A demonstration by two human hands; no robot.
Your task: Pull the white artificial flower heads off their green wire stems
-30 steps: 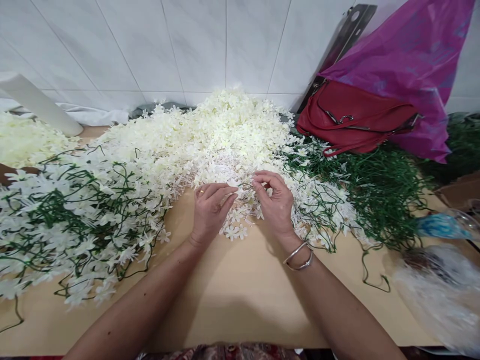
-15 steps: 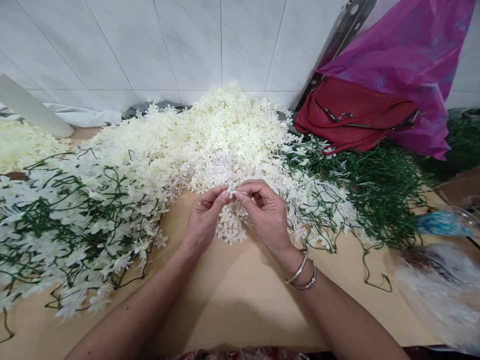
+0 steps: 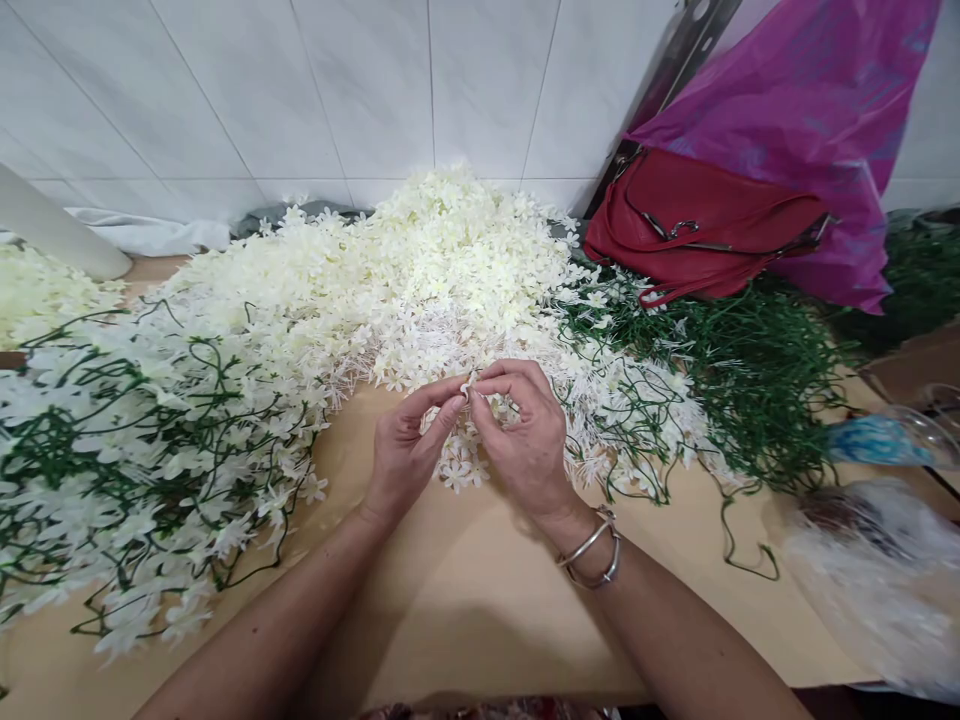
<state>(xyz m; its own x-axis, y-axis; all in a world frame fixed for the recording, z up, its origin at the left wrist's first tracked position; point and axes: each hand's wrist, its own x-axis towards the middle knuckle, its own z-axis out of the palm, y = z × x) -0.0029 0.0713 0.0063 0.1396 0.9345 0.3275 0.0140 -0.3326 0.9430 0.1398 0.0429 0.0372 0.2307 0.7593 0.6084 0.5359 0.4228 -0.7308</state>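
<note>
**Small blossom pinched between both hands**

We pinch one tiny white flower [image 3: 466, 388] between the fingertips of our left hand [image 3: 405, 450] and right hand [image 3: 521, 435], both closed on it, just in front of the loose flower heap [image 3: 420, 270] on the bench [image 3: 465, 590].

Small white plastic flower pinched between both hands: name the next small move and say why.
Probably press the small white plastic flower together between left hand and right hand: both grips meet on it above the tan table, and the loose white flower pile lies just beyond.
</note>
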